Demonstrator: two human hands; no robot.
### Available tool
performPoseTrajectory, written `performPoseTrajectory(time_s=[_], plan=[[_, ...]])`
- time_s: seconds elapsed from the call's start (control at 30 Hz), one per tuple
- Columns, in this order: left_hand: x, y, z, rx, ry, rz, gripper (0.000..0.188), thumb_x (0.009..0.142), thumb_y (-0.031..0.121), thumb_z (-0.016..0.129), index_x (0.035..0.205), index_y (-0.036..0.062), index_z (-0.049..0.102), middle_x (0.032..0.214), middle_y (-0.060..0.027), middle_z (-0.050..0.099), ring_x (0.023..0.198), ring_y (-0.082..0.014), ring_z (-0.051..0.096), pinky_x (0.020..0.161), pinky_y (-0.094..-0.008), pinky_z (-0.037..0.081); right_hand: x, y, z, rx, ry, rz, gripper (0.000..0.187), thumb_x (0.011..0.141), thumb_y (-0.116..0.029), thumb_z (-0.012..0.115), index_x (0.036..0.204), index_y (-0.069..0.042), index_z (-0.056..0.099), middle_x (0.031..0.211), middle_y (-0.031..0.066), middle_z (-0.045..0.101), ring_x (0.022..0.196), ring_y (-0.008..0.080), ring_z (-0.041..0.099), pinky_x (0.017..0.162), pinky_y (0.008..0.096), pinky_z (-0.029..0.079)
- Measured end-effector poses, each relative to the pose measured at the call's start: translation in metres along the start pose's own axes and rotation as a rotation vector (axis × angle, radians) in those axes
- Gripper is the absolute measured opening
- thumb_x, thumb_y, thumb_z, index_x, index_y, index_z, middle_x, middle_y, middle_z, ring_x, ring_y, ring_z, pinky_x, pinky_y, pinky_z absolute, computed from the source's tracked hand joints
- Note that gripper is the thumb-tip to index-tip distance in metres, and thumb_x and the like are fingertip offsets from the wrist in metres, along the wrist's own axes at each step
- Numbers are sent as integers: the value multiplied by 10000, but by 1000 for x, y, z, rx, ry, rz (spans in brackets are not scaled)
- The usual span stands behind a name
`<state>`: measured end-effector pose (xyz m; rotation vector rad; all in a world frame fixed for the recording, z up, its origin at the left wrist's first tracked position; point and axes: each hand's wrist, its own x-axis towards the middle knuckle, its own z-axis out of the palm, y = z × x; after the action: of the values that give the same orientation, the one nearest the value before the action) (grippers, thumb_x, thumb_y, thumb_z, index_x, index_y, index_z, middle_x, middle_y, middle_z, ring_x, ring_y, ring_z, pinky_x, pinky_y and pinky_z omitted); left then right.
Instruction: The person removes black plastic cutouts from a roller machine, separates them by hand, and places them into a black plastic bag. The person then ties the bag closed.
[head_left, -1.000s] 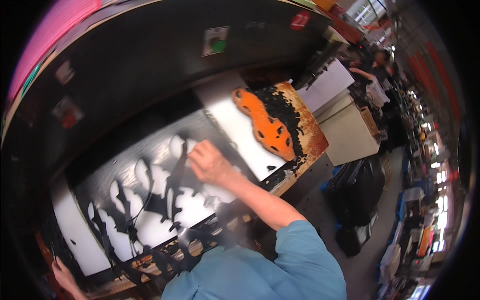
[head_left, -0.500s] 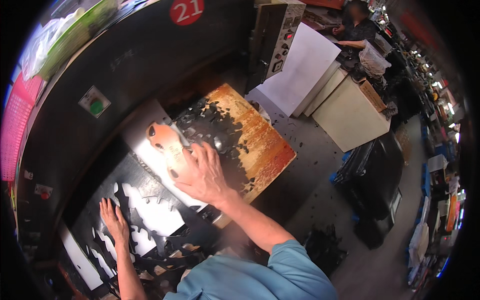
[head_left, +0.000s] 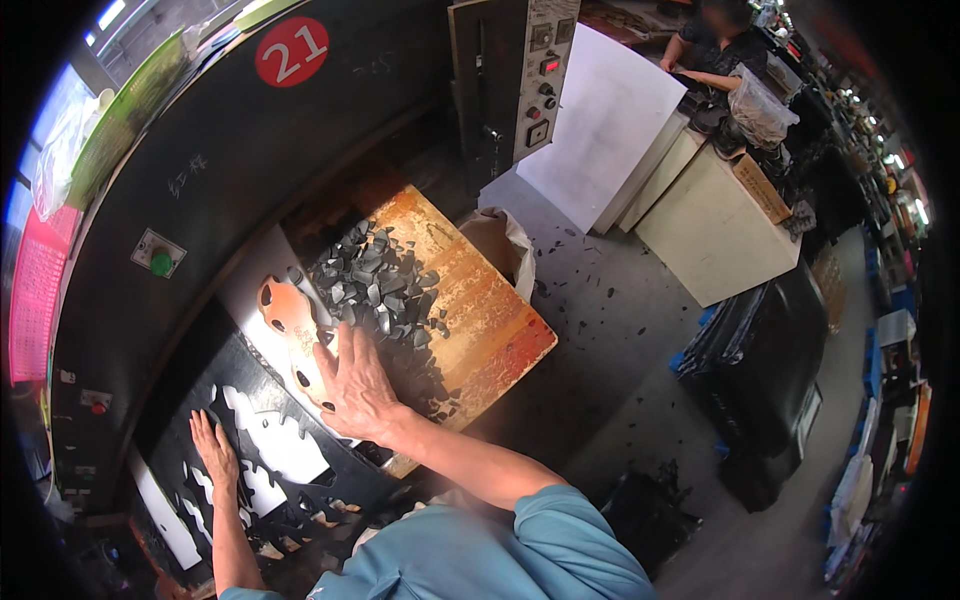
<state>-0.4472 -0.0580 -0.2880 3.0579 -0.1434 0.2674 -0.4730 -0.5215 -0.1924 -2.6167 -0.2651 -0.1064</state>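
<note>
My left hand (head_left: pixel 213 452) lies flat, fingers out, on a black sheet (head_left: pixel 347 462) with cut-out gaps showing white beneath. My right hand (head_left: pixel 358 388) is palm down with its fingers stretched forward, at the right edge of an orange-tan curved plate with dark oval holes (head_left: pixel 290 318). That plate rests on a pale strip (head_left: pixel 240 285). Just beyond my right fingers, a heap of small black cut pieces (head_left: pixel 375 275) covers part of a worn wooden board (head_left: pixel 490 320).
A black machine body (head_left: pixel 200 160) with a green button (head_left: pixel 161 263) rises behind the work surface. A control box (head_left: pixel 540 90) hangs at its right. White sheets (head_left: pixel 600 120), a black-wrapped bundle (head_left: pixel 750 370) and another person (head_left: pixel 715 55) are to the right.
The whole view has shifted, so the machine and board sit further left. My right hand remains by the orange-tan plate, slightly nearer its lower end. My left hand stays on the black sheet.
</note>
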Motion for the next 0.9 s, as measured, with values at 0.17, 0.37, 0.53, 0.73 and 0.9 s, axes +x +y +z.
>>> performPoseTrajectory(time_s=[0.17,0.37,0.53,0.73,0.9], plan=[[7,3,-22,-60,-112,-7,530,1113,182,509,1605,14,411,1709,-215,331,1584,-404,299,1300,-470,256,1,-1,-5,17,22,7,1009,826,-490,818,1563,57,400,1535,431,300,1385,567,379,1182,594,344],[-2,3,-24,-54,-48,-56,527,1114,215,523,1610,61,436,1694,-203,365,1574,-376,336,1292,-460,277,4,11,21,261,309,-161,461,952,-284,727,1259,56,673,1400,352,469,1204,478,525,1069,537,486],[-13,17,-19,-123,80,-120,516,1090,156,554,1587,50,464,1679,-196,387,1573,-380,329,1291,-479,265,13,45,-5,340,141,-228,337,997,31,518,1285,98,681,1296,321,690,1244,418,679,1085,472,580],[-50,31,-51,-66,-33,-297,537,1046,158,590,1546,-12,495,1672,-241,386,1568,-413,331,1296,-487,252,4,34,-37,155,309,-121,538,971,-177,728,1385,131,575,1387,333,595,1296,447,577,1127,497,477],[-49,41,-60,-146,164,-106,539,1040,230,610,1512,-19,530,1633,-268,435,1540,-446,370,1273,-517,297,-30,-36,-9,-147,-137,-102,1191,753,-552,898,1638,9,332,1661,376,253,1522,529,295,1236,614,332]])
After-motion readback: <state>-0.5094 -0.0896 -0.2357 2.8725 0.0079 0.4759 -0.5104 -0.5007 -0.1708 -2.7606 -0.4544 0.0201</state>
